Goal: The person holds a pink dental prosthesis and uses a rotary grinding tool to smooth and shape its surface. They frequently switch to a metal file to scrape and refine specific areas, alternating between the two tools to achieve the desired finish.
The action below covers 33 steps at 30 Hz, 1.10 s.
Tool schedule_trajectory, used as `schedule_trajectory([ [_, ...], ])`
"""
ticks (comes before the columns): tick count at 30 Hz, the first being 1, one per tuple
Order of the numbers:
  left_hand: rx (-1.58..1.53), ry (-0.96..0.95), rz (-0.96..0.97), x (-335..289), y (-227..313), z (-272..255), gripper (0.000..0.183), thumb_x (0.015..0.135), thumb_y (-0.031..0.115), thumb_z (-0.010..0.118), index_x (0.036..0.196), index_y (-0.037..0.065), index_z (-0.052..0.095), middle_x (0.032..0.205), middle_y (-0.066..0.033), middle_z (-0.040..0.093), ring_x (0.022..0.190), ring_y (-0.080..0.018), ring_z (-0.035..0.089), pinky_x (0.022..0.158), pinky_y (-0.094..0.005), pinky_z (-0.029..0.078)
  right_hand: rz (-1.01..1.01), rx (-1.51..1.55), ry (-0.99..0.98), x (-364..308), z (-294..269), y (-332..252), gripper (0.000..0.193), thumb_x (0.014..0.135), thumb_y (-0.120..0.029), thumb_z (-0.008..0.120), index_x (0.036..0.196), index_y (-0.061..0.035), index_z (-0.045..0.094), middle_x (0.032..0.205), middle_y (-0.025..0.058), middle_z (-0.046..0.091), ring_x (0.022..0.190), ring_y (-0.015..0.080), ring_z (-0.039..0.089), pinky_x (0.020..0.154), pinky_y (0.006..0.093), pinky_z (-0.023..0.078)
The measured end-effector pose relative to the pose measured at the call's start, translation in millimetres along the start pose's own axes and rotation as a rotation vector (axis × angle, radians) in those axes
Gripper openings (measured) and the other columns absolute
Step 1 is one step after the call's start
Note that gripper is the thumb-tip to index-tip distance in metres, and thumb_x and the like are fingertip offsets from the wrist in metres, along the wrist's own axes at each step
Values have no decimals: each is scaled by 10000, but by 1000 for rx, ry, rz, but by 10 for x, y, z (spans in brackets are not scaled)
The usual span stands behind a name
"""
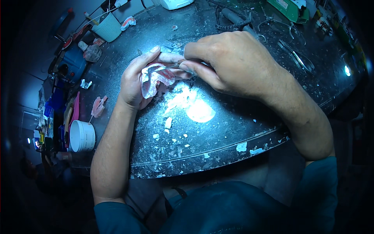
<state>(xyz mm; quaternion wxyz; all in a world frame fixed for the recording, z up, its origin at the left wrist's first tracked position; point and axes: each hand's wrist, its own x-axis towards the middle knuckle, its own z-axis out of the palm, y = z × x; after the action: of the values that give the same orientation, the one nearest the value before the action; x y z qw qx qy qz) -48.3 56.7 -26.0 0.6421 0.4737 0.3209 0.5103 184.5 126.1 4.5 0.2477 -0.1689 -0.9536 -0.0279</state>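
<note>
My left hand (132, 80) is closed round a pink denture base (150, 82), curved and coated with white plaster, with the thumb and fingers pointing up and right past it. My right hand (237, 64) is beside those fingertips, its thumb and forefinger pinched on a slim tool (180, 63). A thin dark shaft shows from the pinch toward the denture base; whether its tip touches cannot be made out. The rest of the tool is hidden by the right hand. White plaster crumbs (168, 123) and powder lie beneath, round a very bright patch of light.
A white tub (82, 136) stands left of my forearm, near a pink piece on a stick (98, 106). Farther back are a pale woven basket (107, 28), a dark handpiece (235, 17) with cord, metal tools (297, 56) and a green box (286, 9). The bench's front edge (210, 156) curves before me.
</note>
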Motion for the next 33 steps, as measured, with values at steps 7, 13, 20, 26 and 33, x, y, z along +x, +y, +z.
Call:
schedule_trajectory([
  [7,87,177,8,-10,-43,-24,536,1078,337,374,1126,-118,653,993,-224,734,799,-193,741,629,-239,588,23,-2,-48,-21,56,-46,291,1028,-290,551,1033,-65,735,816,141,741,752,234,754,694,398,630],
  [13,138,213,-11,5,-41,12,535,1090,342,354,1101,-99,658,965,-181,729,793,-163,726,643,-234,582,35,87,26,-40,185,-114,267,1028,-225,538,1033,-28,718,801,155,731,744,244,755,653,388,631],
  [20,40,132,-27,-19,-9,-38,538,1090,345,355,1077,-102,654,976,-181,720,832,-194,726,726,-262,600,152,96,-66,-82,189,-265,237,1011,-163,545,1082,28,667,808,176,724,733,249,755,640,384,632],
  [26,-45,144,25,35,-41,3,569,1088,341,316,1231,-135,593,1108,-236,707,960,-247,732,812,-297,605,117,107,24,-69,236,-227,291,1034,-220,530,1149,21,643,803,164,727,721,246,755,599,384,626],
  [33,-38,93,36,39,-37,-7,587,1087,340,296,1286,-148,556,1178,-263,682,1050,-276,711,895,-326,588,131,112,-12,-69,246,-177,325,1040,-263,526,1189,0,647,798,152,731,696,229,750,613,372,630],
])
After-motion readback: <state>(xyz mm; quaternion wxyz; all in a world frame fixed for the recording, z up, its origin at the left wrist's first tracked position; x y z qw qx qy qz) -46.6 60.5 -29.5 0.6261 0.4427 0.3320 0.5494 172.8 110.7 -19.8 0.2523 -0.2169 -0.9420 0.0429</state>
